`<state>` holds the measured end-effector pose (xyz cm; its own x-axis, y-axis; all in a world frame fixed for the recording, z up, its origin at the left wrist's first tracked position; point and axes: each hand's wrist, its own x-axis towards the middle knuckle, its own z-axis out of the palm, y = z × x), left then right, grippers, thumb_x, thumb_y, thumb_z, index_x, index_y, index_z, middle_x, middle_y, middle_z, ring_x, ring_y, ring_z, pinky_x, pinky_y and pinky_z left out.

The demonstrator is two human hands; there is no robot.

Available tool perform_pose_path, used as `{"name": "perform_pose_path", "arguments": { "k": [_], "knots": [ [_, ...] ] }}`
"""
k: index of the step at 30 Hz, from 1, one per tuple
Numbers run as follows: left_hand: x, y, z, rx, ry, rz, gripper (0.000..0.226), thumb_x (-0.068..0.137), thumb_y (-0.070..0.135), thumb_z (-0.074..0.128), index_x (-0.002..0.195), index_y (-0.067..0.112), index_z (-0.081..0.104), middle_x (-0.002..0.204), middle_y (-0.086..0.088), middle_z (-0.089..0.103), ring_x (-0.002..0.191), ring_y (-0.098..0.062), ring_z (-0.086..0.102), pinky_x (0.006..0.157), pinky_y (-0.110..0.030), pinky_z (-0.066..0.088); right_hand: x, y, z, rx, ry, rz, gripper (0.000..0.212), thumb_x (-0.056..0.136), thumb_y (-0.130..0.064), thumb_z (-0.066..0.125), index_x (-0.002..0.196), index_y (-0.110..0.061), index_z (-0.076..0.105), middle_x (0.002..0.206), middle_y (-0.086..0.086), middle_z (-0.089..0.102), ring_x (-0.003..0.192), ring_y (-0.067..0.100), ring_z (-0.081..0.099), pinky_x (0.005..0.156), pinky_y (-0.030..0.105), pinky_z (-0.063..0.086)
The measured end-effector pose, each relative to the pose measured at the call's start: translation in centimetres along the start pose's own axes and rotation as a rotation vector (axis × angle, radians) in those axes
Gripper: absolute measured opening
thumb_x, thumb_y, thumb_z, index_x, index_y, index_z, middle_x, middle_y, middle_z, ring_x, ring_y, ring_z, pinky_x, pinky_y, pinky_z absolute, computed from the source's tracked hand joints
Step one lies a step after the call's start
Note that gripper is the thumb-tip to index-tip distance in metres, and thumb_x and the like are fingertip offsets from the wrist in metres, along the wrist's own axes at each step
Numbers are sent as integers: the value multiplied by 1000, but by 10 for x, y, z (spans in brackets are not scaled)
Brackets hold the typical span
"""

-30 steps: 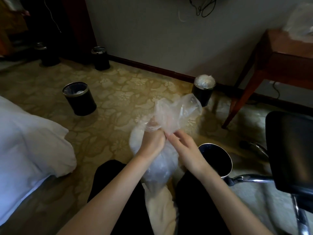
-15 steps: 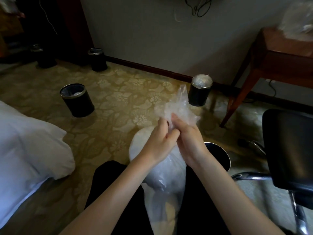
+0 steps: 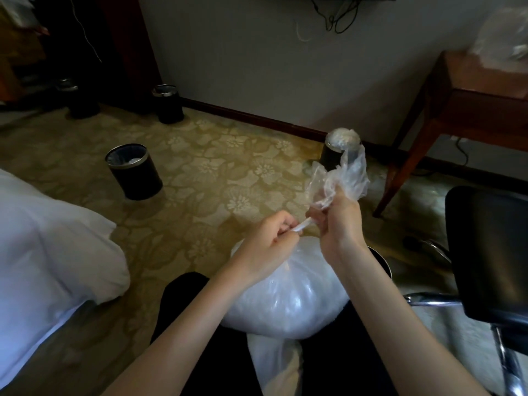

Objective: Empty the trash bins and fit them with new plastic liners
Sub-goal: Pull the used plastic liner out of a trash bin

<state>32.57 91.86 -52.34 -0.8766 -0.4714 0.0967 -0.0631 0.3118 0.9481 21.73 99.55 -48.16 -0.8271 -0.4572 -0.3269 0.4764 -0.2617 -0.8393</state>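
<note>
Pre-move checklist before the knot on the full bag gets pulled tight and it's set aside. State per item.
1. Left hand pinches the twisted neck: ok.
2. Right hand grips the loose bag mouth: ok.
3. Full trash bag rests on the lap, bulging, no spill seen: ok.
4. Knot finished: not ok, the neck is only twisted and the mouth hangs free.
5. Emptied bin beside the right arm: mostly hidden, liner state cannot tell.
6. Bin by the wall heaped with trash: not ok, awaits emptying.
</note>
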Motion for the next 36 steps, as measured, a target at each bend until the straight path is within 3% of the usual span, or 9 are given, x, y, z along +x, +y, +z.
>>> {"name": "perform_pose_path", "arguments": {
  "k": [4,8,11,16,19,25,29,31,36],
  "knots": [
    [0,3,-15,88,-54,-57,27,68,42,52,72,18,63,66,-12,62,63,-20,53,65,-49,43,4,8,-8,-73,6,16,25,104,-27,46,127,-18,50,76,5,47,39,2,37,37,15,31],
    [0,8,-21,-63,-21,-195,11,63,25,56,58,19,63,60,1,59,66,-11,51,66,-28,37,3,27,-13,-70,8,41,50,104,-25,48,132,16,42,59,5,36,35,6,35,38,16,34],
    [2,5,-21,-290,135,-381,17,64,11,57,49,17,63,59,-2,59,74,-21,54,68,-29,38,-1,39,-16,-42,-96,83,54,98,-36,56,130,8,53,54,7,55,41,9,56,45,23,47],
    [5,-4,-32,-634,84,-684,34,71,1,68,103,8,74,97,-13,74,86,-26,69,87,-36,52,-2,50,-25,-147,-239,73,63,77,-56,61,129,-22,61,105,11,75,95,28,74,79,40,59],
    [5,-7,-28,-623,88,-656,31,83,1,66,108,17,74,104,-10,75,96,-24,70,91,-35,52,-1,47,-27,-209,-207,58,40,86,-53,57,106,-24,76,107,11,75,101,29,71,93,46,52],
    [4,-6,-22,-691,140,-599,27,90,13,57,109,18,75,108,-8,74,105,-24,68,98,-36,49,6,24,-17,-417,-171,129,35,96,-22,51,98,11,63,95,26,70,94,34,70,87,45,54],
    [1,-10,-20,-242,172,-362,34,97,8,47,122,13,69,124,-1,68,119,-13,60,109,-27,40,8,9,-9,-379,-222,237,16,93,-14,49,85,-5,60,72,12,62,57,19,62,54,27,50],
    [-3,-11,-21,155,183,-132,31,99,9,48,121,15,69,116,5,70,108,-3,62,96,-14,45,8,7,-3,-363,-251,249,8,87,-7,48,80,-7,52,75,14,50,58,23,50,57,30,44],
    [-4,-5,-25,528,329,166,16,87,12,67,97,22,73,87,9,75,79,-5,68,73,-26,55,4,11,3,-464,-405,73,36,89,-19,62,108,12,61,92,26,61,86,32,61,75,37,50]
  ]
}}
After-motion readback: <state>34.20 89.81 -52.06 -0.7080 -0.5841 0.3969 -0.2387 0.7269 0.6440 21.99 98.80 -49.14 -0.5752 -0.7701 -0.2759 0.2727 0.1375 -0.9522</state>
